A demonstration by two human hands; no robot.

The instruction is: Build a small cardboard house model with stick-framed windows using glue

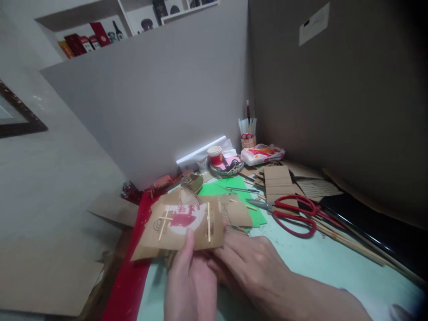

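Observation:
My left hand (pixel 189 281) grips the near edge of a brown cardboard piece (pixel 182 227), thumb pressed on top. The piece carries a red and white print and thin wooden sticks glued on as crosses. Next to it my right hand (pixel 250 263) rests at the cardboard's lower right corner, fingers curled under the edge. Both hands hold the piece just above the pale green table (pixel 321 263).
Red-handled scissors (pixel 290 214) lie to the right, beside a green sheet (pixel 234 191), cardboard scraps (pixel 279 180) and long wooden sticks (pixel 351 243). A red cup (pixel 215 156), a pen holder (pixel 248 136) and a packet (pixel 262 154) stand at the back. Cardboard walls enclose the desk.

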